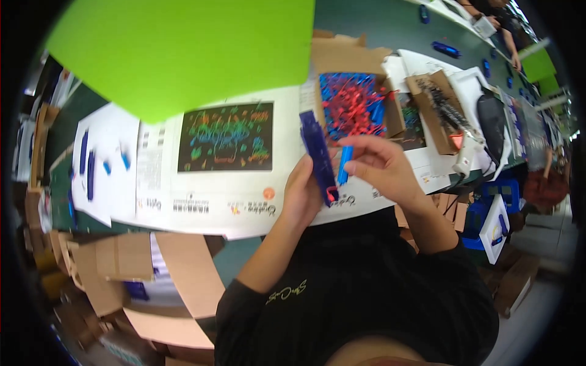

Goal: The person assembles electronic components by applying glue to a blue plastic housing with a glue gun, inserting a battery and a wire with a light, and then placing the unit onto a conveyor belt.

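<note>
My left hand (299, 190) is closed around a long dark blue plastic piece (315, 146), held tilted, its upper end leaning left. A bit of pinkish red shows at the piece's lower end. Between the thumb and fingers of my right hand (381, 168) is a slim bright blue cylinder (345, 165), roughly upright and just right of the dark piece. Beyond my hands stands an open cardboard box (397, 113) full of blue cylinders with tangled red wires (357, 110). White printed sheets (244, 210) cover the table under my hands.
A bright green panel (183, 55) blocks the far left. On the left sheet lie dark blue pieces (91, 174) and small blue parts (125, 160). To the right are a narrow cardboard box (459, 107) of dark parts and a white tool (469, 152). An opened carton (189, 268) sits below left.
</note>
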Demonstrator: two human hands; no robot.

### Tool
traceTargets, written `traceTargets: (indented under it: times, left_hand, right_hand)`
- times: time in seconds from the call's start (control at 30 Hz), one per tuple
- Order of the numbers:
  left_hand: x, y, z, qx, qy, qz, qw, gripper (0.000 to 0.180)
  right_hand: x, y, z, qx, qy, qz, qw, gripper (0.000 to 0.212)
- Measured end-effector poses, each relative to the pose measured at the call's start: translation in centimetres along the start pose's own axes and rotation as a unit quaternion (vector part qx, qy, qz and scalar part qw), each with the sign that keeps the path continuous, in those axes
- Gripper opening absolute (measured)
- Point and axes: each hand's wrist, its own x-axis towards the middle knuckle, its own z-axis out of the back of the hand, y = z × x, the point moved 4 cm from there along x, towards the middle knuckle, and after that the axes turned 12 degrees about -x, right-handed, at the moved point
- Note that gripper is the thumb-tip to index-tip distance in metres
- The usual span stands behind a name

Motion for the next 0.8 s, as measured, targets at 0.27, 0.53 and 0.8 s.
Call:
traceTargets:
  times: [0.27, 0.53, 0.8]
  left_hand:
    - [-0.8, -0.2, 0.3, 0.056, -0.002, -0.016, 0.998, 0.040]
    - [-1.2, 0.2, 0.9, 0.024, -0.048, 0.003, 0.999, 0.040]
    - [-0.4, 0.3, 1.9, 0.078, -0.094, 0.007, 0.993, 0.042]
  right_hand:
    - [1.9, -2.2, -1.2, -0.146, -0.073, -0.003, 0.987, 0.027]
    - [1.9, -2.9, -2.6, -0.357, -0.122, 0.147, 0.915, 0.029]
    - [2.1, -2.7, -2.2, -0.461, -0.105, 0.157, 0.867, 0.027]
